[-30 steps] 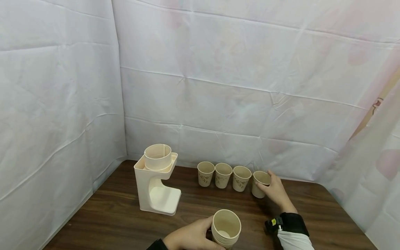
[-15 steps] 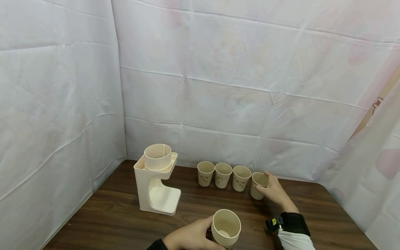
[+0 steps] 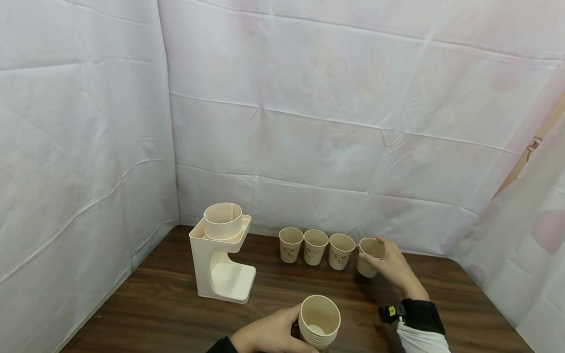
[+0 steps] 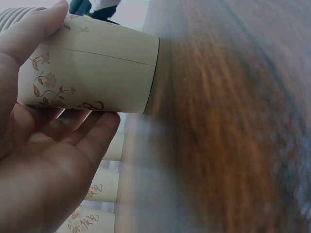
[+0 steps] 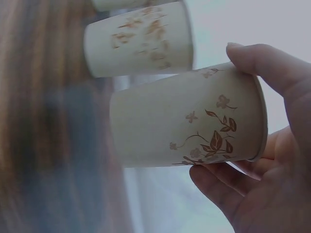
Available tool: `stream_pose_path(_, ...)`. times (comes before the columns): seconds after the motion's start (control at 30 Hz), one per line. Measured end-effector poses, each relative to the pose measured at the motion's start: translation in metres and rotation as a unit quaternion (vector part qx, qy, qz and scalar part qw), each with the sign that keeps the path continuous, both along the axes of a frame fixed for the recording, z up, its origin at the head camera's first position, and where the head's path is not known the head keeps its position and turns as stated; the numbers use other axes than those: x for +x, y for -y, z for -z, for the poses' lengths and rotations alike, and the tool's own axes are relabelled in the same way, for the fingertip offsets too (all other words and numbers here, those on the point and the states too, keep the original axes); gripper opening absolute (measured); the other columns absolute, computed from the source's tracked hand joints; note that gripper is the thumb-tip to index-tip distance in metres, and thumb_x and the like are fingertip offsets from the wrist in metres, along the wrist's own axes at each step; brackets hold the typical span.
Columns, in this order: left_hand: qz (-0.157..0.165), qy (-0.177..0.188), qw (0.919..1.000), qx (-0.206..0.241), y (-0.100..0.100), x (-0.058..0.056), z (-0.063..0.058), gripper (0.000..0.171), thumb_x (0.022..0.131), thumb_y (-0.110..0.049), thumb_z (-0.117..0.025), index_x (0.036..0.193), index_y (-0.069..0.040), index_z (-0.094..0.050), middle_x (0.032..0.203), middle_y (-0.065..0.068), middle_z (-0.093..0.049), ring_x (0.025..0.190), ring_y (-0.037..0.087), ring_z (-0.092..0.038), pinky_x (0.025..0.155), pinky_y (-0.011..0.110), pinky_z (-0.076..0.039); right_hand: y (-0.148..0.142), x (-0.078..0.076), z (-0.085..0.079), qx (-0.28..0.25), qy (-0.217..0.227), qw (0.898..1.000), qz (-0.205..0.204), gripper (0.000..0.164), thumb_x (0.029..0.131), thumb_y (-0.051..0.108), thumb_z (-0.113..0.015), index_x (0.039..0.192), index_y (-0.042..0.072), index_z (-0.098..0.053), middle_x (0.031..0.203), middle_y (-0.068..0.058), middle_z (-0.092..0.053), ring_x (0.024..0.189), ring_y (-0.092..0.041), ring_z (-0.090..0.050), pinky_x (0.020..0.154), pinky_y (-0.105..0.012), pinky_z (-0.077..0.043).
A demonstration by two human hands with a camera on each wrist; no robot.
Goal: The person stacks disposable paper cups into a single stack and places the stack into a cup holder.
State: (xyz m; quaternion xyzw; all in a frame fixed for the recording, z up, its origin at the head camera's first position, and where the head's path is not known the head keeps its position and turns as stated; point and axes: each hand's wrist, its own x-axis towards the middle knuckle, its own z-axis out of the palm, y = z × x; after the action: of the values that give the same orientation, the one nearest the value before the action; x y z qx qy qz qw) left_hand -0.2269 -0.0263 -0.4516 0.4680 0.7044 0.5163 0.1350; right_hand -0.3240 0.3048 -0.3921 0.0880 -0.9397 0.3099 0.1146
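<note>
My left hand [image 3: 275,331] grips a stack of nested beige paper cups [image 3: 320,318] near the table's front edge. In the left wrist view the outer cup [image 4: 97,63] shows brown floral print, with thumb and fingers on either side. At the back right, my right hand [image 3: 395,267] holds a single paper cup [image 3: 370,264] by its rim and side. That cup [image 5: 189,121] has the same print in the right wrist view. To its left stand three matching paper cups in a row: a near one [image 3: 341,252], a middle one [image 3: 315,247] and a far one [image 3: 290,246].
A cream plastic stand [image 3: 203,264] with a round holder [image 3: 222,223] on top and a flat base stands at left on the dark wooden table [image 3: 176,318]. White cloth [image 3: 282,137] hangs behind the table and along the left side.
My right hand first shifts its cup slightly left and down, then back right and up, away from the row. The left hand and its stack stay put.
</note>
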Motion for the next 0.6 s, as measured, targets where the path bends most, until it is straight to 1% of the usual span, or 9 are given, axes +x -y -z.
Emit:
stream_pose_path(0.1,0.003,0.001,1.0000,0.002,0.000,0.000,0.000,0.062,0.080,-0.023,-0.074,0.132,-0.019,-0.040,0.121,0.004,-0.058,0.107,0.010,-0.053,0.088,0.024,-0.047,0.000,0.005,-0.007,0.013,-0.012,1.000,-0.005,0.090,0.083,0.053,-0.062,0.140,-0.008,-0.028,0.135,-0.036,-0.033,0.121,-0.046,-0.033,0.094,-0.064,-0.036)
stream_pose_path(0.33,0.007,0.011,0.9999,0.005,0.000,0.000,0.000,0.062,0.080,-0.023,-0.074,0.132,-0.019,-0.040,0.122,0.004,-0.057,0.109,0.011,-0.052,0.088,0.025,-0.047,0.004,0.015,-0.022,0.028,-0.030,0.999,-0.024,0.086,0.081,0.054,-0.064,0.139,-0.003,-0.034,0.136,-0.031,-0.037,0.124,-0.043,-0.031,0.097,-0.064,-0.032)
stream_pose_path(0.5,0.002,0.007,1.0000,0.001,0.000,0.001,-0.001,0.062,0.080,-0.024,-0.074,0.132,-0.020,-0.040,0.122,0.003,-0.057,0.108,0.011,-0.052,0.089,0.025,-0.047,0.010,0.026,-0.035,0.036,-0.041,0.998,-0.035,0.083,0.080,0.054,-0.065,0.137,0.000,-0.039,0.133,-0.028,-0.042,0.122,-0.040,-0.036,0.095,-0.062,-0.036)
stream_pose_path(0.6,0.000,0.005,1.0000,0.000,0.000,0.001,-0.001,0.062,0.080,-0.025,-0.074,0.132,-0.020,-0.040,0.122,0.003,-0.058,0.108,0.011,-0.052,0.089,0.025,-0.047,0.013,0.031,-0.041,0.036,-0.051,0.997,-0.048,0.081,0.080,0.054,-0.066,0.136,0.002,-0.041,0.132,-0.026,-0.043,0.121,-0.038,-0.038,0.094,-0.062,-0.037)
